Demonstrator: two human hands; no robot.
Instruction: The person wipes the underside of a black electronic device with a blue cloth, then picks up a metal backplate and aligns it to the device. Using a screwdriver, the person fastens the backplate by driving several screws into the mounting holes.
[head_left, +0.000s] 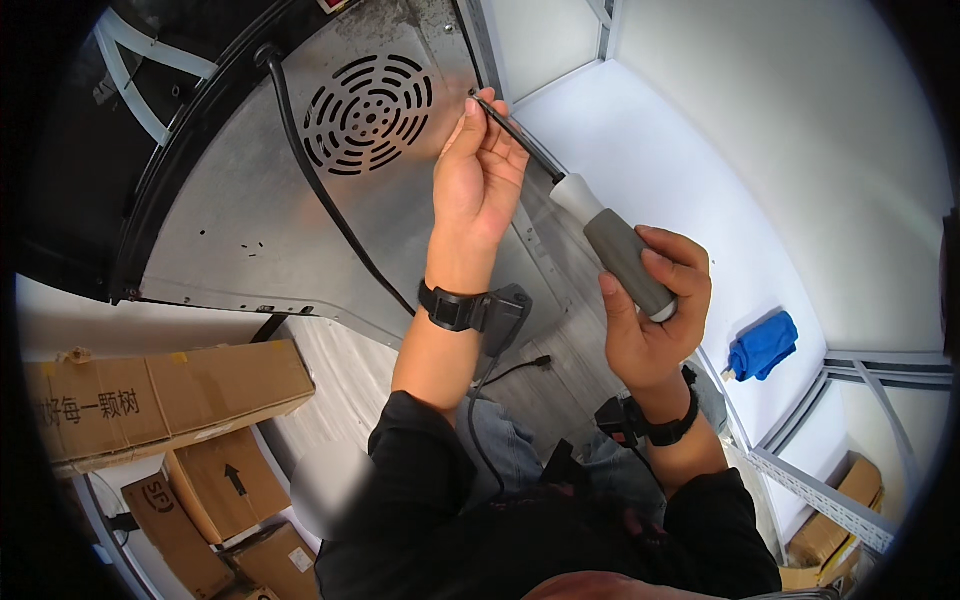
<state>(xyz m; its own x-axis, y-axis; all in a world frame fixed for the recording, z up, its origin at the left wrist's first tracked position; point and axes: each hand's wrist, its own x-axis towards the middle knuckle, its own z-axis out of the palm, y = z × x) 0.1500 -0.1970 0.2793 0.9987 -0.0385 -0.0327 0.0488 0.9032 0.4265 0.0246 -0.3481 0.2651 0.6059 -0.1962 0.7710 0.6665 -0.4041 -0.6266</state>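
Note:
A screwdriver (622,255) with a grey handle and long metal shaft slants up and left to the edge of a metal panel (230,225). My right hand (662,310) is closed around the end of its handle. Up at the tip, my left hand (478,175) pinches the shaft's end between thumb and fingers, close to the panel's upper right edge. Any screw there is too small or hidden to make out. The panel has a round slotted vent (370,117), left of my left hand. A black cable (335,210) runs down across the panel.
A white shelf (640,150) lies to the right, with a blue cloth bundle (764,346) on it. Cardboard boxes (225,485) are stacked at lower left, below a long carton (190,395). A metal shelf frame (820,495) stands at lower right. A cable plug (540,362) is over the floor.

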